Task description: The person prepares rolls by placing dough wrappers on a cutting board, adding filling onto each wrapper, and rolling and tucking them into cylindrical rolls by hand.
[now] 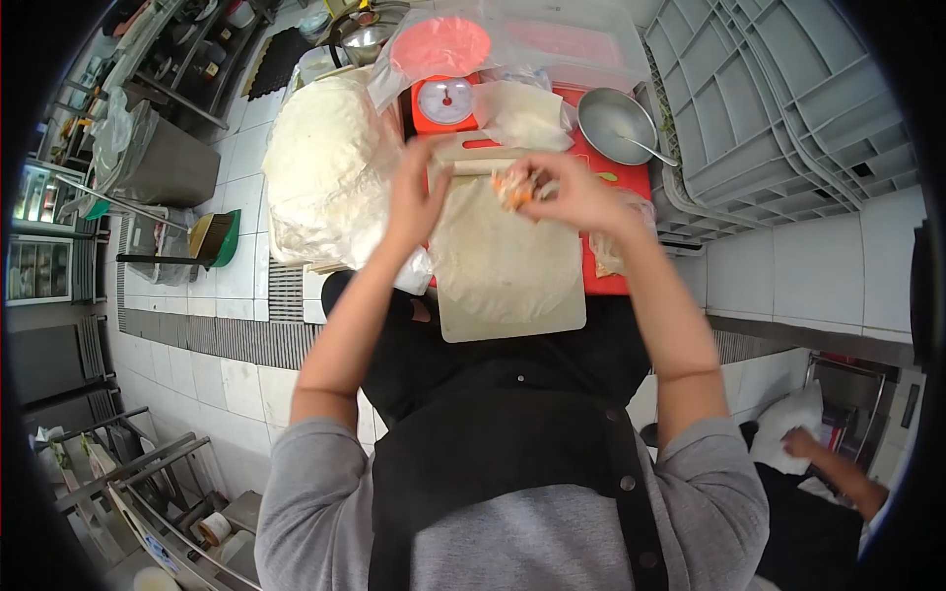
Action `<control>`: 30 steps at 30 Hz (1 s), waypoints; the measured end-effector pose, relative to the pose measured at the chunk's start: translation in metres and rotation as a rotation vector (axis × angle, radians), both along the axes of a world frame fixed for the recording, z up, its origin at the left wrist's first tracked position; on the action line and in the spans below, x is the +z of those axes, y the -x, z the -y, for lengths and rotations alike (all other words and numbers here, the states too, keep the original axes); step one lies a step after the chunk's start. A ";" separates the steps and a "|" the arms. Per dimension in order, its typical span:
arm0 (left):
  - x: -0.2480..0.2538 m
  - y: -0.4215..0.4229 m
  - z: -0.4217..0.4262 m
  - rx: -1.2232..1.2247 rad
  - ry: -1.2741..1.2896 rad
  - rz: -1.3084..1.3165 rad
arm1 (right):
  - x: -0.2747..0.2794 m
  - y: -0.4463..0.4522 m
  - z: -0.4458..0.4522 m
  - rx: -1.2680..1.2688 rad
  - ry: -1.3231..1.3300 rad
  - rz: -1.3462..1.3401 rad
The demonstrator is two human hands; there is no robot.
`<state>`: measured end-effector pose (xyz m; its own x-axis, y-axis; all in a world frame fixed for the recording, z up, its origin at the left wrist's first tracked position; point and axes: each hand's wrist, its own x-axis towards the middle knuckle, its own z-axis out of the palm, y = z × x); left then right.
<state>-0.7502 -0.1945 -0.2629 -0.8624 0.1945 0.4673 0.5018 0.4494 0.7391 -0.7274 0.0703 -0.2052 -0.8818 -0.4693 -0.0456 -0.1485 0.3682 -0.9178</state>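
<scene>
A thin, pale wrapper sheet point(507, 256) lies on a light cutting board point(512, 332). Over the sheet's upper right part, my right hand point(564, 192) holds a clump of orange and whitish filling point(514, 189) in its fingertips. My left hand point(419, 187) is raised at the board's upper left, fingers apart and nothing in them. A pale roll point(481, 167) lies across the top of the board between the hands. Left of my left hand is a big stack of white sheets point(320, 148), partly wrapped in clear plastic.
Behind the board are an orange scale point(444, 102), plastic-wrapped sheets point(524, 113) and a metal bowl point(617, 126) with a spoon. Grey crates point(769, 108) stand at the right. A co-worker's arm point(838, 473) shows at the lower right.
</scene>
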 end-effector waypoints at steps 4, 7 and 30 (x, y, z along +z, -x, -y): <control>-0.065 -0.061 -0.003 -0.077 -0.234 0.401 | -0.097 -0.057 0.041 -0.205 -0.148 -0.274; -0.070 -0.077 0.002 -0.110 -0.245 0.487 | -0.113 -0.070 0.045 -0.286 -0.178 -0.391; -0.058 -0.065 -0.013 -0.375 0.277 0.236 | -0.131 -0.074 0.032 -0.220 -0.066 -0.371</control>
<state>-0.6850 -0.1810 -0.3210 -0.7855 0.5990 0.1556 0.4995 0.4652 0.7308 -0.6539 0.0383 -0.3360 -0.9229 -0.2754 0.2691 -0.3750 0.4843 -0.7905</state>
